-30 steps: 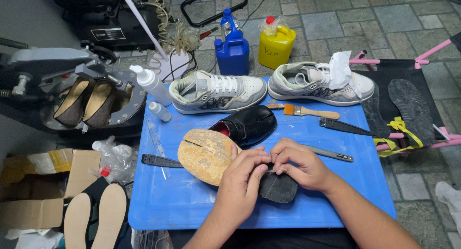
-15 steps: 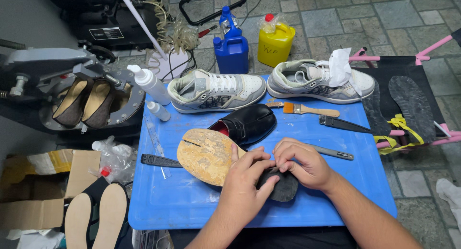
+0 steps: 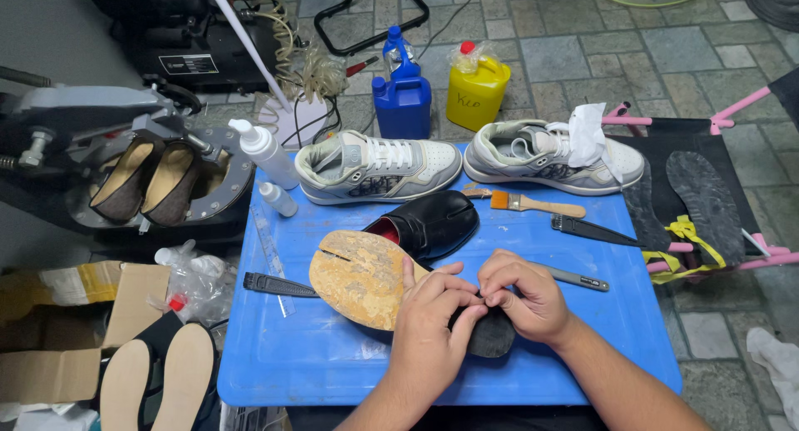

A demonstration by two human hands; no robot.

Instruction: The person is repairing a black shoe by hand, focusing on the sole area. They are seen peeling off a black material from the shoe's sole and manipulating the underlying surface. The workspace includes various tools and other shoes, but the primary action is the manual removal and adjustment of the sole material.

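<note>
Tan sole (image 3: 359, 274) under pinching hands (image 3: 478, 302)

One camera is sitting on the person's head, looking steeply down and forward at the blue tabletop (image 3: 333, 373), which is filling the middle of the view. It is hanging close above the tabletop's near edge, where both forearms are entering from the bottom. Beyond the tabletop's far edge the view is taking in paved floor (image 3: 583, 56); left of the tabletop it is catching a machine (image 3: 100, 140) and a cardboard box (image 3: 75, 331). No second view is sharing the scene.
</note>
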